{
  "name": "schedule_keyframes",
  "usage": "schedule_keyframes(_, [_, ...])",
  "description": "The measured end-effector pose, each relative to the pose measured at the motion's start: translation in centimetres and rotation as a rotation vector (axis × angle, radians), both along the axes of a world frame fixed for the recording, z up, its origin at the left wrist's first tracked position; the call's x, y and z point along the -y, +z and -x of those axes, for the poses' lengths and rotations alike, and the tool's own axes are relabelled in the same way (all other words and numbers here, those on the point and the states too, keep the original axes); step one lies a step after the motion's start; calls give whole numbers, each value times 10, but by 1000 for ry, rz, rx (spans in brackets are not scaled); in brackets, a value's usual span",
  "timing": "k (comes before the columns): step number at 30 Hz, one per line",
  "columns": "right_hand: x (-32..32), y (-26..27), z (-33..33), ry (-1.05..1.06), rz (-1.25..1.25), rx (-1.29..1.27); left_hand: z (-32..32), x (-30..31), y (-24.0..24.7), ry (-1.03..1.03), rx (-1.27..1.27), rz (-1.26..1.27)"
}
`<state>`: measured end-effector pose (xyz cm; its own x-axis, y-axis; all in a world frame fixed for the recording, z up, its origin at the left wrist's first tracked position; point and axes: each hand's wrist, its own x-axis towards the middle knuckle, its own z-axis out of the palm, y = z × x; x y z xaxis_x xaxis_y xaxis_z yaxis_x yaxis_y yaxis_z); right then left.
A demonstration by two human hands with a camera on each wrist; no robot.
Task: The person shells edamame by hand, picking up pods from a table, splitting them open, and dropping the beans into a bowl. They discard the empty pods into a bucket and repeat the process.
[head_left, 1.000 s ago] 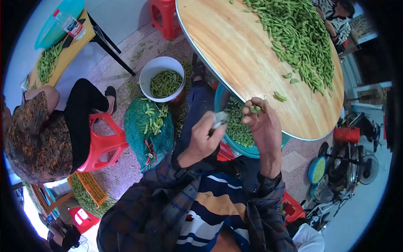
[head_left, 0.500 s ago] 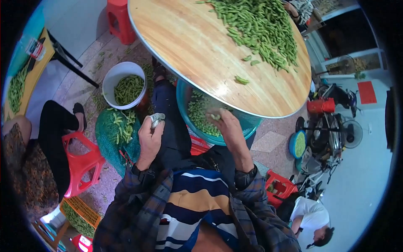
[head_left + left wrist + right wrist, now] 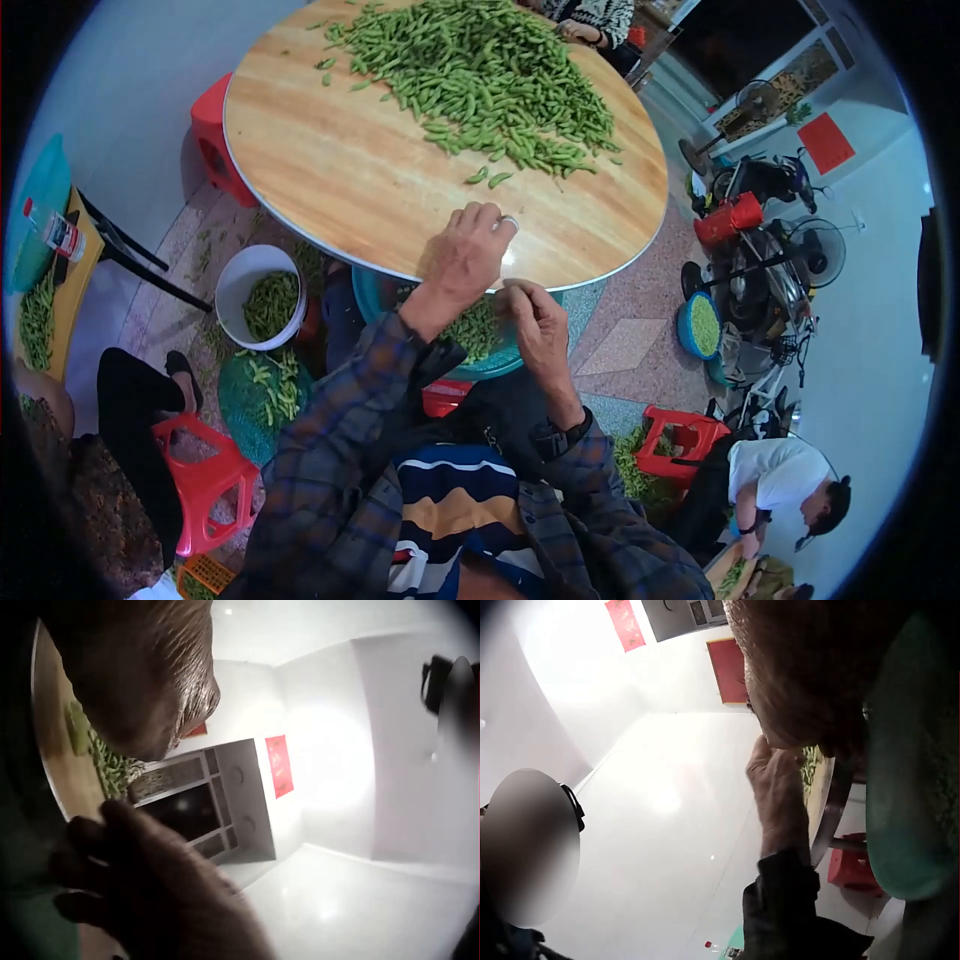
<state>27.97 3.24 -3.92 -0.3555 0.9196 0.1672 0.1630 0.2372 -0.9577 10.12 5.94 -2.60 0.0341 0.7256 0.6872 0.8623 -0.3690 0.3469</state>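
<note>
My left hand (image 3: 465, 255) reaches over the near edge of the round wooden table (image 3: 330, 190), knuckles bent and fingertips hidden from above. A pale silvery band (image 3: 510, 223) shows at one finger. In the left wrist view, a green bean pod (image 3: 76, 729) lies on the tabletop close beside that hand; whether the fingers grip anything I cannot tell. Just right of it, my right hand (image 3: 540, 335) hangs at the table rim over the teal basin (image 3: 515, 362) of shelled green beans (image 3: 470, 332). Its fingers (image 3: 82, 836) are loosely bent and apart, with nothing visible between them.
A large heap of bean pods (image 3: 490, 75) covers the far tabletop. A white bucket (image 3: 228, 300) of pods and a green mesh sack (image 3: 238, 395) stand to the left. Red stools (image 3: 205, 480) flank me, and seated people work nearby, one in a white shirt (image 3: 775, 475).
My left hand has moved forward and right, from over my lap to the tabletop. The right hand, earlier holding beans, has lowered to the basin and appears emptied. The head view has swung right.
</note>
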Motion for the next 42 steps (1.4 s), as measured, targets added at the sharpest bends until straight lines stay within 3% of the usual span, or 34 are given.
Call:
schedule_keyframes(5, [-53, 6, -11, -100, -33, -65, 0, -9, -19, 14, -168, 122])
schedule_keyframes(7, [-78, 9, -9, -116, -80, -40, 21, 3, -22, 67, -189, -53])
schedule_keyframes(11, [-134, 15, 12, -67, -71, -51, 96, 46, -29, 173, -159, -30])
schedule_keyframes(15, [-196, 3, 44, -84, -275, 44, 172, 110, -22, 429, -223, 22])
schedule_keyframes(17, [-214, 5, 60, -97, -604, 176, 208, 140, -23, 566, -194, 108])
schedule_keyframes(21, [-224, 20, 94, -44, -646, 179, 245, 179, -32, 741, 23, 143])
schedule_keyframes(28, [-244, 10, 114, 26, -856, 522, 216, 156, -16, 635, 220, 113])
schedule_keyframes(30, [-245, 10, 107, 46, -861, 513, 196, 135, -8, 601, 272, 100])
schedule_keyframes(32, [-241, 11, 98, 65, -858, 508, 172, 113, 4, 456, 502, 134])
schedule_keyframes(36, [-234, 14, 86, 46, -859, 481, 135, 65, 13, 331, 607, 202])
schedule_keyframes(38, [-231, 15, 86, 44, -893, 472, 115, 43, 21, 159, 876, 319])
schedule_keyframes(42, [-229, 13, 96, 33, -1008, 469, 93, 3, 16, 58, 900, 273])
